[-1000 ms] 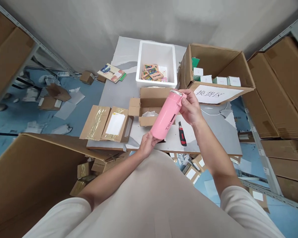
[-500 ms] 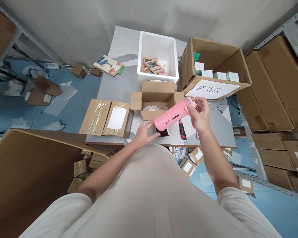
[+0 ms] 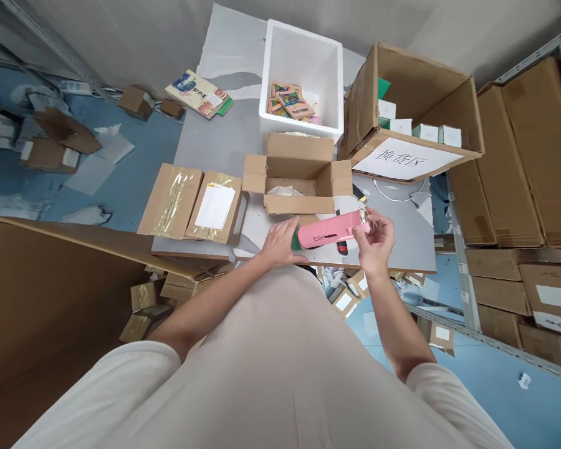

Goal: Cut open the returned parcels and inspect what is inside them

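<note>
Over the worktop, our right grip pinches the pink bottle at its lid end; our left grip clasps a mostly hidden green box at its base. Whether the base is inside, we cannot quite tell. The bottle partly hides a red knife.

A white foam box stands towards the rear of the grey worktop, with colourful booklets piled inside. Just right of it, a large cardboard box bears a handwritten white sign and contains small white-ended boxes. Printed books overlap at the left edge; nearer the front sit two taped cartons, side by side. Plastic and paper scraps litter the blue floor, while tall brown cartons fill the shelving at right.
</note>
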`<state>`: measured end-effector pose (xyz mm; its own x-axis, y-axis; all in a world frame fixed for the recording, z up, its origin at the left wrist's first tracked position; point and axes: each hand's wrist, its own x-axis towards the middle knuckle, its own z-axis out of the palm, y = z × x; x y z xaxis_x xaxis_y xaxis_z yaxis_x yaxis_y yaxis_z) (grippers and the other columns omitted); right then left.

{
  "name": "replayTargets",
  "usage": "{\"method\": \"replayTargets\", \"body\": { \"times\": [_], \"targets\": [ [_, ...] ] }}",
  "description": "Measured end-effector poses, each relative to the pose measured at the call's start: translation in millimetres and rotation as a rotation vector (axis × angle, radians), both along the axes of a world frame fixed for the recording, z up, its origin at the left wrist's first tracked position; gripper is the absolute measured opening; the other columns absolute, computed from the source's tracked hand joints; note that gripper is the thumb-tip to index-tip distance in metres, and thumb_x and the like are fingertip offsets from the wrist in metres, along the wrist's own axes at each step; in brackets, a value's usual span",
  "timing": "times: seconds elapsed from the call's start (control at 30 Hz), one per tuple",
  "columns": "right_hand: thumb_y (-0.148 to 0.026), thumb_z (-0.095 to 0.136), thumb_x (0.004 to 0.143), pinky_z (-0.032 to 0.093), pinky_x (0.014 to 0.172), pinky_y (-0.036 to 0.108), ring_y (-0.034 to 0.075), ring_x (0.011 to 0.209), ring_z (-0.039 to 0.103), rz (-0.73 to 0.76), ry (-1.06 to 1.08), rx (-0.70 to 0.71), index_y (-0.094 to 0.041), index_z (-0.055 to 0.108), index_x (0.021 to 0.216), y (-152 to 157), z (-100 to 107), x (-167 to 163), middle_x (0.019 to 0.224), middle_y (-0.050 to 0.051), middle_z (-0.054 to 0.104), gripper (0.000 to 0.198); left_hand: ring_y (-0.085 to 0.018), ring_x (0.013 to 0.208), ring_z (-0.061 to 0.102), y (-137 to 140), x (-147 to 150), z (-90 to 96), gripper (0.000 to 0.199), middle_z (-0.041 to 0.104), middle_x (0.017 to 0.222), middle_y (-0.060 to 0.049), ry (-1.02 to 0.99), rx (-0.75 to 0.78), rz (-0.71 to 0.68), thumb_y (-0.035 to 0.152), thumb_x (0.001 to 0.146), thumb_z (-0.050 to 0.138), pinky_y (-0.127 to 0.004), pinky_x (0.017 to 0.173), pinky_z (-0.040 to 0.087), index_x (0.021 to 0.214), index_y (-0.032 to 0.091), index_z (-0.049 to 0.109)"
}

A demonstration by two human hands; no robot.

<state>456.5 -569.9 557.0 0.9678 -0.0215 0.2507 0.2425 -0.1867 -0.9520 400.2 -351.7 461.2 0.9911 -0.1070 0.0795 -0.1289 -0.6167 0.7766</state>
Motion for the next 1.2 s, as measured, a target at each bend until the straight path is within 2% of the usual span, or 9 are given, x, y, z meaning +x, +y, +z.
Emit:
{"method": "replayTargets", "body": {
  "times": [0.1, 0.3, 0.5, 0.63, 0.83, 0.93, 1.03, 1.1, 1.2],
  "targets": [
    [-0.036, 0.074, 0.073, 0.045, 0.101, 0.045, 0.024, 0.125, 0.052, 0.013, -0.003, -0.009, -0.026, 0.052, 0.099, 2, -1, -6, 0.127, 0.010, 0.056, 0.036, -0.042, 0.129, 0.043, -14, 2, -2.8, 0.114, 0.047, 0.140, -0.021, -0.010, -0.084, 0.054, 0.057, 0.046, 0.084, -0.051, 0.108, 0.029, 0.142, 0.014, 0.039],
    [-0.032, 0.076, 0.071, 0.042, 0.104, 0.048, 0.026, 0.128, 0.049, 0.031, -0.074, -0.045, -0.026, 0.054, 0.101, -6, 4, -10, 0.130, 0.011, 0.053, 0.037, -0.035, 0.121, 0.052, -22, -1, -7.8, 0.072, 0.057, 0.128, -0.017, -0.077, -0.112, 0.102, 0.045, 0.068, 0.072, -0.047, 0.103, 0.037, 0.130, 0.016, 0.051],
    [-0.034, 0.075, 0.071, 0.043, 0.103, 0.051, 0.027, 0.124, 0.052, 0.007, -0.123, -0.148, -0.027, 0.055, 0.100, -11, 3, -15, 0.127, 0.011, 0.055, 0.036, -0.036, 0.123, 0.051, -19, -7, -11.7, 0.073, 0.057, 0.128, -0.018, -0.081, -0.153, 0.101, 0.046, 0.067, 0.073, -0.048, 0.104, 0.037, 0.130, 0.017, 0.050],
    [-0.036, 0.075, 0.072, 0.045, 0.100, 0.052, 0.029, 0.121, 0.052, 0.065, -0.160, -0.347, -0.027, 0.057, 0.103, 3, -10, -26, 0.126, 0.012, 0.054, 0.037, -0.036, 0.120, 0.054, -23, -11, -16.0, 0.074, 0.058, 0.127, -0.019, -0.114, -0.149, 0.102, 0.046, 0.066, 0.074, -0.049, 0.104, 0.039, 0.129, 0.015, 0.050],
    [-0.042, 0.063, 0.081, 0.050, 0.088, 0.046, 0.028, 0.107, 0.054, 0.229, -0.136, -0.703, -0.020, 0.057, 0.103, 30, -52, -30, 0.115, 0.015, 0.053, 0.032, -0.030, 0.116, 0.058, -24, -15, -22.9, 0.069, 0.061, 0.122, -0.015, -0.202, -0.014, 0.123, 0.041, 0.070, 0.070, -0.045, 0.097, 0.047, 0.130, 0.017, 0.044],
    [-0.041, 0.060, 0.082, 0.040, 0.097, 0.056, 0.029, 0.099, 0.053, 0.288, -0.103, -0.964, -0.019, 0.060, 0.099, 42, -67, -25, 0.104, 0.013, 0.057, 0.028, -0.029, 0.116, 0.059, -22, -16, -26.5, 0.069, 0.061, 0.121, -0.015, -0.228, 0.022, 0.121, 0.035, 0.069, 0.070, -0.044, 0.097, 0.048, 0.130, 0.017, 0.042],
    [-0.042, 0.062, 0.082, 0.025, 0.103, 0.067, 0.033, 0.100, 0.051, 0.333, -0.087, -1.132, -0.020, 0.062, 0.098, 50, -68, -22, 0.099, 0.012, 0.059, 0.027, -0.029, 0.115, 0.059, -21, -18, -28.0, 0.069, 0.061, 0.121, -0.015, -0.244, 0.000, 0.098, 0.034, 0.069, 0.070, -0.043, 0.097, 0.049, 0.129, 0.016, 0.041],
    [-0.043, 0.062, 0.082, 0.023, 0.103, 0.069, 0.034, 0.103, 0.050, 0.411, -0.095, -1.138, -0.021, 0.063, 0.101, 48, -61, -20, 0.103, 0.013, 0.060, 0.029, -0.028, 0.115, 0.059, -18, -19, -27.9, 0.069, 0.060, 0.122, -0.015, -0.240, -0.034, 0.107, 0.034, 0.069, 0.071, -0.043, 0.096, 0.050, 0.129, 0.016, 0.041],
    [-0.045, 0.061, 0.083, 0.029, 0.105, 0.063, 0.034, 0.113, 0.049, 0.488, -0.138, -0.986, -0.023, 0.062, 0.107, 34, -52, -22, 0.119, 0.015, 0.056, 0.033, -0.027, 0.116, 0.059, -10, -19, -28.1, 0.071, 0.059, 0.124, -0.014, -0.200, -0.100, 0.129, 0.034, 0.070, 0.072, -0.043, 0.098, 0.049, 0.131, 0.017, 0.039]
  ]
}}
